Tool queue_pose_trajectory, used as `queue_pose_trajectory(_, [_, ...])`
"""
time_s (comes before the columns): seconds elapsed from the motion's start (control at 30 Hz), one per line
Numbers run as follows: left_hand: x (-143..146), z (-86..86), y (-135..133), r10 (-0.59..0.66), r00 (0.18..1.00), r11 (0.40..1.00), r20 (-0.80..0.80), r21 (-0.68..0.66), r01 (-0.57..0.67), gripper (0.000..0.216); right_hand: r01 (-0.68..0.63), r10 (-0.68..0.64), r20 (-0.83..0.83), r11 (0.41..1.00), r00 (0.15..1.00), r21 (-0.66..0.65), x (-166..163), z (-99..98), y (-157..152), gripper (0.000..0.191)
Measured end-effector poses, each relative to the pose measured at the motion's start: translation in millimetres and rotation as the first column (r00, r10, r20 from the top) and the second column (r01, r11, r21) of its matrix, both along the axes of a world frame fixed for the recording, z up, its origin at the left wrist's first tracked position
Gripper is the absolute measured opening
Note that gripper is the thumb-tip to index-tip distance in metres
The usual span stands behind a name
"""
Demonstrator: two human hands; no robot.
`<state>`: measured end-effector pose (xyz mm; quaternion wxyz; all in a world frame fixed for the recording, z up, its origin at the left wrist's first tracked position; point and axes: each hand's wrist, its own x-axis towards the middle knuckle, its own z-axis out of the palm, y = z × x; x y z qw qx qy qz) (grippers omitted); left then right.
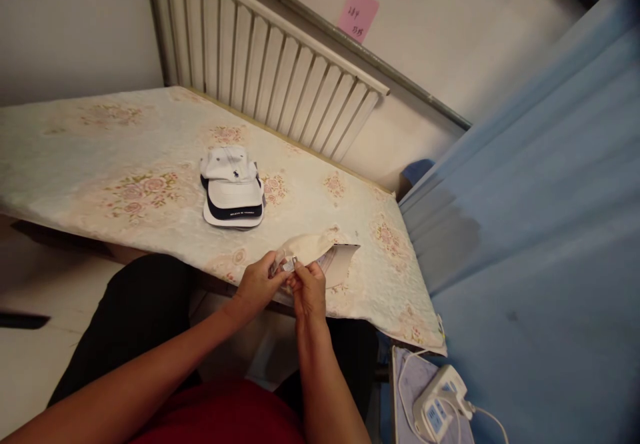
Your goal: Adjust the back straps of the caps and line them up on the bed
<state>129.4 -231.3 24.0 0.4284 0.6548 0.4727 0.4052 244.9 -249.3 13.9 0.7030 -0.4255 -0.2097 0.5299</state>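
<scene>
Close to the near edge of the table, a pale cream cap [306, 247] lies with its stiff, flat brim [341, 264] toward the right. My left hand [260, 279] is closed at the cap's near left side, with thumb and fingers pinching a small shiny piece [289, 265] that looks like a strap buckle. My right hand [310, 285] pinches the same spot from the right, its fingertips nearly meeting the left ones. Fingers partly cover what is gripped. Farther left and back rests a stack of caps [234, 181], a white one with a small dark emblem on top.
A flower-patterned cover [140, 191] spreads over the table. Behind it stands a white radiator [270, 64], with a pink note [359, 14] on the wall above. A blue curtain [540, 231] hangs at the right. A white power strip [440, 404] with cables sits at the lower right.
</scene>
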Motion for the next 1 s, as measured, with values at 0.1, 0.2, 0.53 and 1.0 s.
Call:
queue_pose_trajectory(0.1, [1.8, 0.3, 0.8, 0.001, 1.000, 1.000, -0.027, 0.005, 0.000, 0.016, -0.011, 0.011, -0.002, 1.000, 1.000, 0.005, 0.8, 0.5, -0.7, 0.025])
queue_pose_trajectory(0.2, [2.6, -0.2, 1.3, 0.007, 0.997, 0.999, -0.078, 0.036, -0.004, 0.013, -0.032, 0.033, -0.031, 0.999, 0.999, 0.017, 1.5, -0.2, -0.7, 0.024])
queue_pose_trajectory(0.53, [1.2, -6.0, 0.4, -0.032, 0.997, 0.994, -0.072, 0.100, 0.039, 0.015, -0.177, 0.180, -0.116, 0.984, 0.977, 0.035, -0.1, 5.1, -3.2, 0.022])
queue_pose_trajectory(1.0, [1.6, -7.8, -0.7, -0.051, 0.999, 0.991, -0.003, 0.124, 0.051, 0.012, 0.016, -0.018, 0.055, 0.999, 0.998, 0.034, -0.8, 9.2, -11.5, 0.027])
